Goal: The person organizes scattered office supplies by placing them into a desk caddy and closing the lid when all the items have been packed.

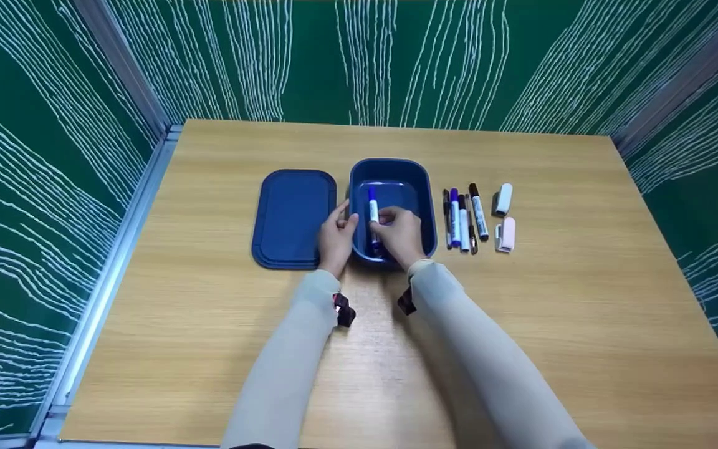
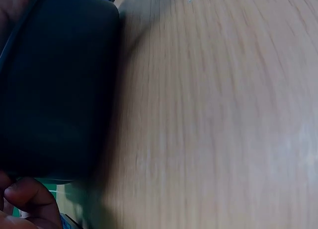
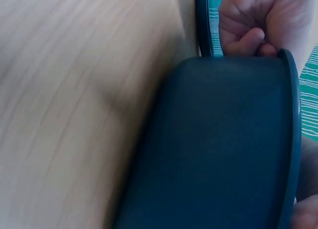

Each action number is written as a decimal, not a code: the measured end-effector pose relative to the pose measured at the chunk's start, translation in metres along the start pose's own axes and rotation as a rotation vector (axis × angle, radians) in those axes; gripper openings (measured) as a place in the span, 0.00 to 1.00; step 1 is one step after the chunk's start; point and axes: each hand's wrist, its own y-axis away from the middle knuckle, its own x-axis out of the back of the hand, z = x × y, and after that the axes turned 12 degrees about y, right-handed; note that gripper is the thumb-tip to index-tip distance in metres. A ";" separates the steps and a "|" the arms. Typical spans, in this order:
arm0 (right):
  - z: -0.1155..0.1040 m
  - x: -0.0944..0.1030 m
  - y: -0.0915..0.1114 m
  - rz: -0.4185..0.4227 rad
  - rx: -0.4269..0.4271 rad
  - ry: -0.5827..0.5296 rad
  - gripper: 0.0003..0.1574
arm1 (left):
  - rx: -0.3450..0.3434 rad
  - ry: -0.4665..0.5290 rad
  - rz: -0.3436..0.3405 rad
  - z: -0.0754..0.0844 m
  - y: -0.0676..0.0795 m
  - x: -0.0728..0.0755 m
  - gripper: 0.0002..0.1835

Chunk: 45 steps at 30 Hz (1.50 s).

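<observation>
My right hand (image 1: 401, 234) reaches into the dark blue box (image 1: 421, 178) and pinches a white marker with a blue cap (image 1: 373, 206). The marker points away from me along the box's left side, and my fingers cover part of it. At the box's left wall is my left hand (image 1: 337, 240), its index finger extended along the rim and its thumb beside it. From the right wrist, the left hand (image 3: 263, 25) shows past the box's corner (image 3: 223, 129). In the left wrist view the box's outer wall (image 2: 54, 90) hides most of the inside.
The matching blue lid (image 1: 293, 215) lies flat left of the box. To its right lie several pens and markers, among them a blue-capped marker (image 1: 455, 218) and a black-capped marker (image 1: 478, 212). Beyond them are a white object (image 1: 504, 198) and a pink object (image 1: 508, 234).
</observation>
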 end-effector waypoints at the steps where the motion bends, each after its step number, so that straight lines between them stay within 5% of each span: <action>1: -0.001 -0.001 0.000 -0.008 -0.003 -0.003 0.16 | 0.001 0.001 0.001 0.000 0.000 0.000 0.22; 45: -0.003 -0.013 -0.004 -0.199 -0.004 0.107 0.12 | 0.008 0.025 -0.016 -0.003 -0.001 0.000 0.23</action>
